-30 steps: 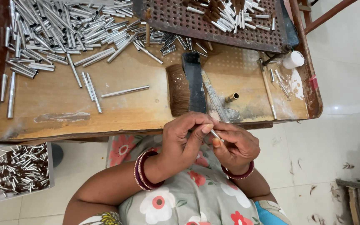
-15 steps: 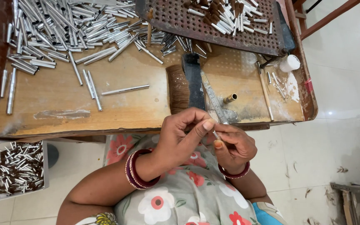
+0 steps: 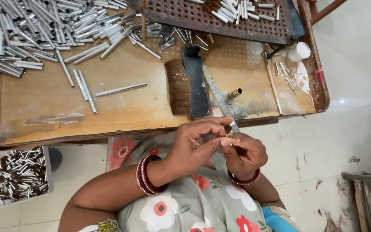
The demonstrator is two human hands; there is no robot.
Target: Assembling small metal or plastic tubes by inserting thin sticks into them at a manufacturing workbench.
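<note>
Little has moved since the earlier pictures: both hands hold the same place just off the near edge of the desk (image 3: 151, 124), over the flowered lap, and only the fingers have drawn a shade closer around the small piece (image 3: 229, 138) between them. Left hand (image 3: 196, 144) curls over from the left, its thumb and forefinger pinching that pale little piece at the tip. Right hand (image 3: 245, 155) closes loosely beneath it and props it from below; whether it also grips the piece cannot be told. A thin metal strip (image 3: 220, 99) runs from the hands up across the desk, beside the black-backed brush (image 3: 187, 86). A short brass tube (image 3: 235, 93) lies just right of the strip. Silver tubes (image 3: 44, 30) are heaped at the far left corner, with a few strays nearer the middle. Judging by the steady hold, the fine work on the piece goes on, unfinished. A tray of finished pins (image 3: 16, 176) sits on the floor at the left.
</note>
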